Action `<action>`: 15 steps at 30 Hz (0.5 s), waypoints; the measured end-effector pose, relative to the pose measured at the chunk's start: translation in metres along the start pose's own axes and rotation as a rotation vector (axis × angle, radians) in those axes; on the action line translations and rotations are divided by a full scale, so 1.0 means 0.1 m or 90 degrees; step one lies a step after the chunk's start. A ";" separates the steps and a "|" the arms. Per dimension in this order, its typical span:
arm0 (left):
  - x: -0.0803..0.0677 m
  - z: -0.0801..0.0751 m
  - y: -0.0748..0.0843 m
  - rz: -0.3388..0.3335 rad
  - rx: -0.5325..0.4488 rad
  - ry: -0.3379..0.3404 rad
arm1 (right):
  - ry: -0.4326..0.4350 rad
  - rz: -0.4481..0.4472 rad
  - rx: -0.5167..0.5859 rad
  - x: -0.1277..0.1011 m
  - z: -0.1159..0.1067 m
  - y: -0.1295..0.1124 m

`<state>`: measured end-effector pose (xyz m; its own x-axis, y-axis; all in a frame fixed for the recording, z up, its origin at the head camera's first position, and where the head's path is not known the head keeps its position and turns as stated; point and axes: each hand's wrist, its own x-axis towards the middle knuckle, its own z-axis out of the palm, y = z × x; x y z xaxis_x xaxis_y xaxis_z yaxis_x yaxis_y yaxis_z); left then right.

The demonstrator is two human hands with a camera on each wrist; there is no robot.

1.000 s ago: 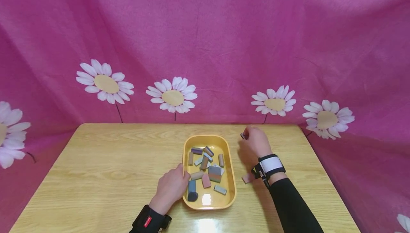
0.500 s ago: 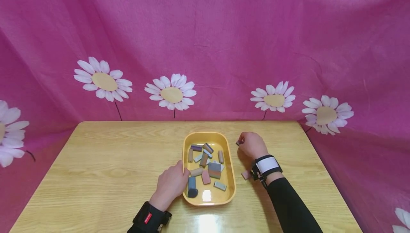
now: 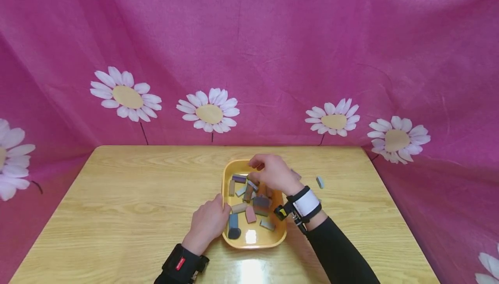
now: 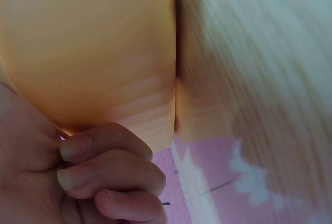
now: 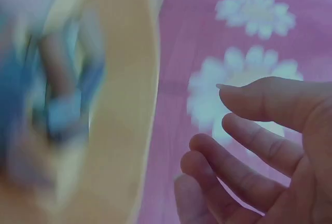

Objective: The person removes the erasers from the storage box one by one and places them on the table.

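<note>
While the left hand point(image 3: 208, 222) is gripping a glossy yellow oblong tray point(image 3: 260, 241) by its left rim, the empty, loose-fingered right hand point(image 3: 276, 174) is hovering over small muted-coloured blocks point(image 3: 247, 193) inside, toward far right.

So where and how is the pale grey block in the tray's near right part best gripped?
Likely across the middle of its long sides, from above with the right hand. The pale grey block is a bar lying flat, with bare floor along both long sides, while the raised wall of the yellow tray would hamper a low approach.
</note>
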<state>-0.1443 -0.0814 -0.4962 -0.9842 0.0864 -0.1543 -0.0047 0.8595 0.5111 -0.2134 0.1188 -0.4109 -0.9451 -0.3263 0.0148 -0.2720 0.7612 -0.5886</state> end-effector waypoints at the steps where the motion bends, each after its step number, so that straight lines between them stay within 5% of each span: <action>1: 0.00 0.00 0.01 0.002 -0.002 0.000 | -0.011 0.001 0.002 0.00 0.05 -0.04; 8: 0.02 0.00 0.01 0.002 0.003 0.002 | -0.058 -0.040 -0.144 0.05 0.47 -0.10; 15: 0.00 -0.01 -0.01 -0.001 -0.001 -0.007 | -0.089 -0.015 -0.197 0.03 0.67 -0.04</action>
<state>-0.1441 -0.0824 -0.4959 -0.9822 0.0905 -0.1646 -0.0067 0.8589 0.5121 -0.2029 0.0774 -0.4627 -0.9097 -0.4034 -0.0989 -0.3556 0.8795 -0.3163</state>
